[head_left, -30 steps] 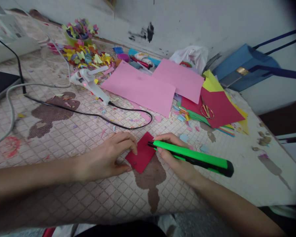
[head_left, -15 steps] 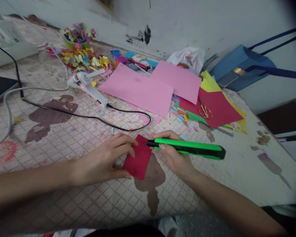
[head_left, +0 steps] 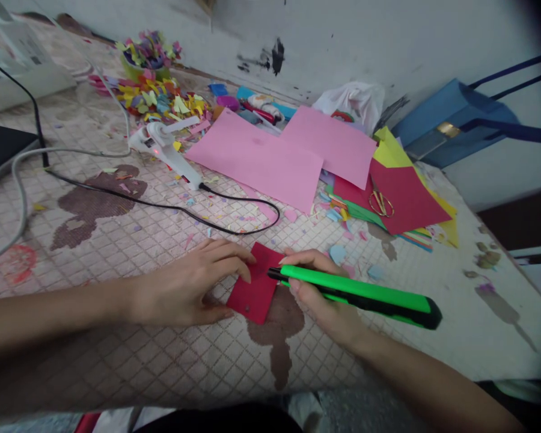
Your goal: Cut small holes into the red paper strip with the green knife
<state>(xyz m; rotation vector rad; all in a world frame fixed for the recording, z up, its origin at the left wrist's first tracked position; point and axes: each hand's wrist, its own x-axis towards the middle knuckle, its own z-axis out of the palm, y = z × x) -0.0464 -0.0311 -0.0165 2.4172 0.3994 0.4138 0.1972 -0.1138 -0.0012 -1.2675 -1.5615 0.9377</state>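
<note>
A small red paper square (head_left: pixel 258 284) lay on the patterned table (head_left: pixel 117 240), pinned flat by the left hand (head_left: pixel 193 287) at its 9 o'clock. At 3 o'clock, the right hand (head_left: pixel 325 294) gripped a green utility knife (head_left: pixel 356 290), tip touching the paper's edge.

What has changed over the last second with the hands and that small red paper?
Very little. The right hand tipped the green cutter flat, then angled it again, its tip at the red paper square's right edge. The left hand still presses the square down. Nothing was picked up or released.
</note>
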